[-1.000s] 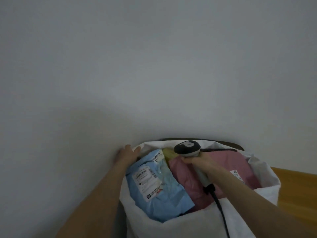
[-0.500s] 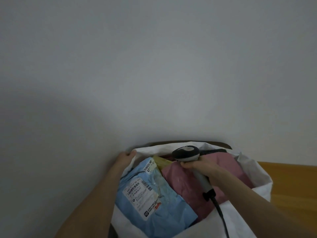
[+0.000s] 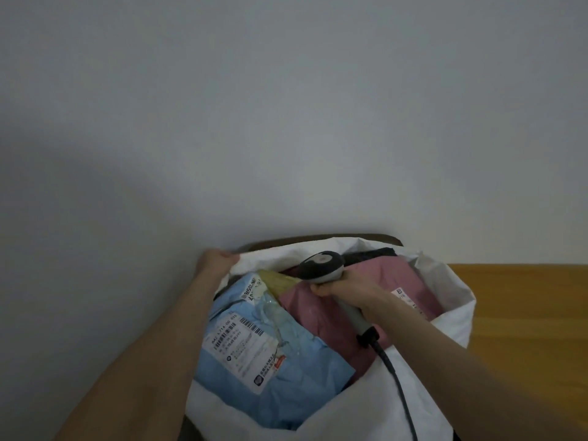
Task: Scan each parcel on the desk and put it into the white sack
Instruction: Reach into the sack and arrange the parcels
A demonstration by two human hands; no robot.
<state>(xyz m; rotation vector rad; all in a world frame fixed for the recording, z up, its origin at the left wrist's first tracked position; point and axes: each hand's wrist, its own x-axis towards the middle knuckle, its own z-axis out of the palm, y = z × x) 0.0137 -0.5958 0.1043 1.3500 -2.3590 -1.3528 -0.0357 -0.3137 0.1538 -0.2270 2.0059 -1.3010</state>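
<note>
Left grip (image 3: 218, 261): clenched on the far left rim of the white sack (image 3: 334, 418), fabric pinched, mouth held open.
Right grip (image 3: 342, 286): wrapped round the handle of the barcode scanner (image 3: 321, 265), which points away over the sack mouth; black cable (image 3: 393, 374) trailing back across the near rim.
Parcels: all inside the sack. Blue mailer (image 3: 286, 377) below and between the two grips, printed label (image 3: 241, 348) facing up; pink mailer (image 3: 321, 316) directly under the right grip; a sliver of yellow mailer (image 3: 276, 280) just left of the scanner head; something dark (image 3: 372, 254) beyond the scanner, kind unclear.
Step in hand: judged to be settling the load in the sack; no parcel held in either grip.
Doing it well: press the pink mailer down with knuckles, not the scanner window; hold the left rim taut so the mouth does not fold in; lift the cable clear before pulling out.
Edges: soft sack rim all round; wall (image 3: 286, 122) close behind the left grip; wooden table (image 3: 525, 329) edge to the right of the right grip.
Open room: upward and toward the body, free; rightward over the table, free as far as seen; leftward and forward, blocked by wall.
Risk: cable likely to snag the near rim and drag the sack.
</note>
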